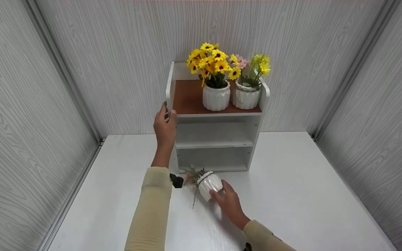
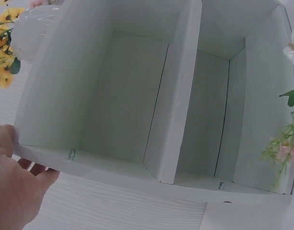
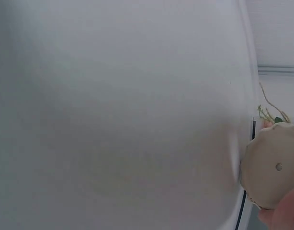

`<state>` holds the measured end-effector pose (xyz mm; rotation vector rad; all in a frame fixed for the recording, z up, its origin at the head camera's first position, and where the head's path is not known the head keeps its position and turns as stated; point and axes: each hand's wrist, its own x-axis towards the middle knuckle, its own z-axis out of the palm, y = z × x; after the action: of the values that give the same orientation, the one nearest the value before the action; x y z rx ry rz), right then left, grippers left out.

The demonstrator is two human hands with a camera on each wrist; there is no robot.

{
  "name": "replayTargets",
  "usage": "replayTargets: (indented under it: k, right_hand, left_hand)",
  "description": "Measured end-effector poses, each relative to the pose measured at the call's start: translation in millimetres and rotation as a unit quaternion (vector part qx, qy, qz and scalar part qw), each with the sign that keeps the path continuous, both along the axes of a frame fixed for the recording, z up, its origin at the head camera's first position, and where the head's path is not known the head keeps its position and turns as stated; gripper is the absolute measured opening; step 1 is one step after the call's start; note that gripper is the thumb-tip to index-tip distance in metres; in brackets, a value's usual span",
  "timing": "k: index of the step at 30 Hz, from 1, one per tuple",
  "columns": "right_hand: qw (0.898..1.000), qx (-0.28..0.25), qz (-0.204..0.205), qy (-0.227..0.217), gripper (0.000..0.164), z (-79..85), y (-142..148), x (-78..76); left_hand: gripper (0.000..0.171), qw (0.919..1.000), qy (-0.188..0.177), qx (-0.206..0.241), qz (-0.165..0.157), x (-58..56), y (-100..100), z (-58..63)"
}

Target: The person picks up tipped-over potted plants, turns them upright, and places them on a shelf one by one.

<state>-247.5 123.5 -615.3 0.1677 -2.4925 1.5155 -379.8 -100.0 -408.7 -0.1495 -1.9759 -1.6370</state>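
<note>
A small white shelf unit (image 1: pixel 215 146) with a brown top board stands at the back of the table. My left hand (image 1: pixel 165 130) grips its left side panel (image 2: pixel 104 168) near the top, thumb at the front edge and fingers along the outside. In front of the lowest compartment, my right hand (image 1: pixel 229 204) holds a white ribbed flowerpot (image 1: pixel 208 185) by its lower part. The pot is tipped over to the left, its pink and green artificial flowers (image 1: pixel 191 177) pointing left. Its round base with a small hole shows in the right wrist view.
On the top board, a white pot (image 1: pixel 216 97) of yellow flowers and another pot (image 1: pixel 246 97) with pink and yellow-green flowers stand side by side towards the right. Wood-grain panels (image 1: pixel 372 115) enclose the white table (image 1: pixel 302 195) on the left, back and right.
</note>
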Motion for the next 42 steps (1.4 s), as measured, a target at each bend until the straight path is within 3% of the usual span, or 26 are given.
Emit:
replayTargets:
  k: [16, 25, 33, 42]
  right_hand:
    - [0.998, -0.04, 0.045, -0.017, 0.081, -15.3, 12.3, 13.1]
    - [0.989, -0.094, 0.081, -0.077, 0.097, -32.3, 25.6, 19.6]
    - [0.994, -0.048, 0.085, -0.053, 0.096, -25.9, 29.0, 16.0]
    - [0.993, -0.018, 0.103, -0.058, 0.092, -29.0, 37.7, 10.3]
  left_hand:
    - [0.057, 1.0, 0.0, 0.0, -0.003, -1.2, -0.2, -2.5]
    - [0.057, 1.0, -0.006, 0.001, 0.004, -1.0, 1.4, -4.3]
    - [0.058, 1.0, -0.006, 0.002, 0.001, -1.8, 1.5, -2.0]
    - [0.057, 1.0, 0.002, 0.007, -0.002, -1.2, 0.4, -2.4]
